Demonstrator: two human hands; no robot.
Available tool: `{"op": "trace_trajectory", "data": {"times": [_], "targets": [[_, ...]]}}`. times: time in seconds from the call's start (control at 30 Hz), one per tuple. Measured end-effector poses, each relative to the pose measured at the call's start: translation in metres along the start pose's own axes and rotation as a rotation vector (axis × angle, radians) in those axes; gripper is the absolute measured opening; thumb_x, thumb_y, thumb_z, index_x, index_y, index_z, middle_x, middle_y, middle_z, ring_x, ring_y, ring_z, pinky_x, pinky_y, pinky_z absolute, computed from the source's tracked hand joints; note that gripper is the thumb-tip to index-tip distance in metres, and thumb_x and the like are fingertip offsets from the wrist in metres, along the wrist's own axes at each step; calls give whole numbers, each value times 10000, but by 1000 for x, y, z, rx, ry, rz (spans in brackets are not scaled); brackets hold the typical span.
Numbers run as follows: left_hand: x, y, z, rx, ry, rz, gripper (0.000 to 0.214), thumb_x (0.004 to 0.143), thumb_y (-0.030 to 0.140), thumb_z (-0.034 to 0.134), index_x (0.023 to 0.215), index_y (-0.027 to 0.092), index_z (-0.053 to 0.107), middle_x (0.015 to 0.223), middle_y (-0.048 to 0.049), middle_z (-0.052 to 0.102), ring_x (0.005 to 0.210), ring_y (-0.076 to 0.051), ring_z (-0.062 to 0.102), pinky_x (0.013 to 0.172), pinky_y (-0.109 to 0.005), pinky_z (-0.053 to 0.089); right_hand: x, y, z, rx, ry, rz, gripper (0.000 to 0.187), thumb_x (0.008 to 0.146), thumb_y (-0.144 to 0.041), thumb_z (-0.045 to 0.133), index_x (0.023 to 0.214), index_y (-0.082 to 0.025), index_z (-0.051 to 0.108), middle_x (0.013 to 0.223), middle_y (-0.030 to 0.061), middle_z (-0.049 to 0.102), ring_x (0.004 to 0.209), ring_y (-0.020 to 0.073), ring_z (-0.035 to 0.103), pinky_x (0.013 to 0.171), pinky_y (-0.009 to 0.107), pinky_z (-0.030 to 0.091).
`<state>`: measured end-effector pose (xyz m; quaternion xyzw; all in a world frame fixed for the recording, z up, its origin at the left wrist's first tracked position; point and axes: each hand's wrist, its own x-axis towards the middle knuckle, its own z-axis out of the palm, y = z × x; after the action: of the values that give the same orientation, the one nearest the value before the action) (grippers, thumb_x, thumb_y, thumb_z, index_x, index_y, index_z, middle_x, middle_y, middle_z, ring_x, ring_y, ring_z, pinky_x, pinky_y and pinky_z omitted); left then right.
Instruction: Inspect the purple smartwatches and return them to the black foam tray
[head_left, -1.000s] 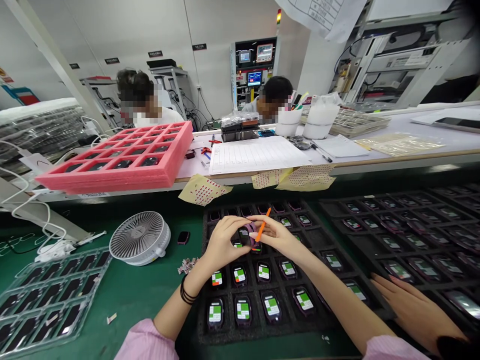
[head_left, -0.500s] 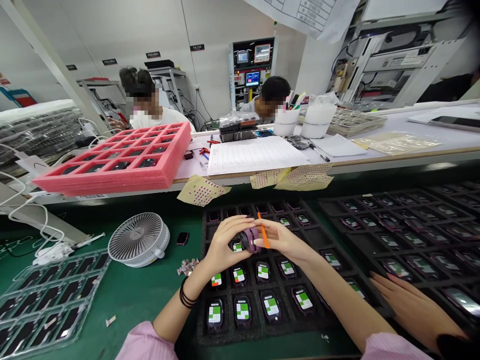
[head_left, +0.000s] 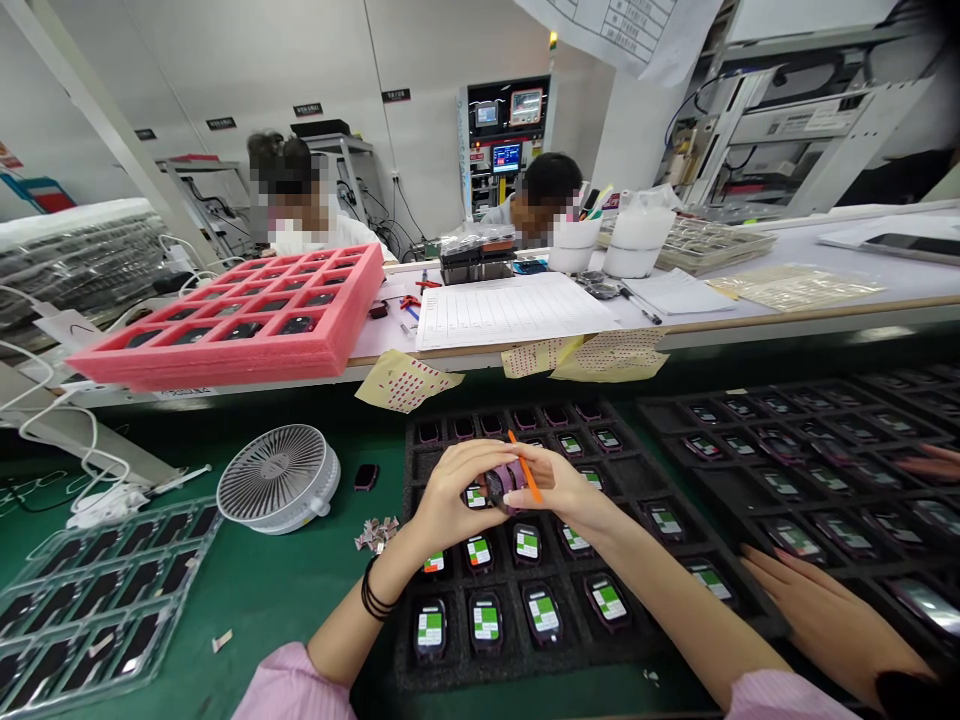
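Left hand (head_left: 457, 490) and right hand (head_left: 562, 490) close around a purple-strapped smartwatch (head_left: 501, 484).

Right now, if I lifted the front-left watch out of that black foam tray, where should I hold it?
Probably pinch the front-left watch by its long sides, coming from above: it lies face-up in a pocket of the black foam tray, and side edges keep fingers off its labelled screen.

Pink sleeves (head_left: 289, 685), black wrist bands (head_left: 373, 592)

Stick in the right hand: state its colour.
Orange, shown best in the head view: the stick in the right hand.
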<state>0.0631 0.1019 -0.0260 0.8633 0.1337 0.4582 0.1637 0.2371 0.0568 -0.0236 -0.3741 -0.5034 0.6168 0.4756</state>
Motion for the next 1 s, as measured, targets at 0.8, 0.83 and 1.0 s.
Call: {"op": "trace_trajectory", "data": {"times": [0.8, 0.83, 1.0], "targets": [[3, 8, -16, -26, 49, -127, 515, 707, 130, 736, 1191, 193, 570, 1228, -133, 637, 1113, -248, 621, 943, -398, 518, -34, -20, -2, -454, 215, -758, 375, 996, -261, 352, 957, -223, 723, 816, 48, 742, 738, 188, 702, 668, 317, 566], [3, 8, -16, -28, 52, -128, 518, 704, 129, 740, 1190, 190, 571, 1225, -132, 639, 1111, -245, 622, 946, -392, 518, -34, -20, -3, -464, 215, -762, 373, 996, -254, 350, 961, -226, 721, 816, 45, 742, 740, 187, 701, 670, 315, 564], [4, 9, -16, -27, 54, -119, 494, 718, 137, 731, 1184, 187, 573, 1215, -125, 646, 1103, -239, 628, 951, -385, 521, -34, -17, -2, -508, 212, -780, 364, 994, -243, 346, 976, -225, 709, 829, 44, 741, 768, 191, 706, 694, 317, 564]]}}
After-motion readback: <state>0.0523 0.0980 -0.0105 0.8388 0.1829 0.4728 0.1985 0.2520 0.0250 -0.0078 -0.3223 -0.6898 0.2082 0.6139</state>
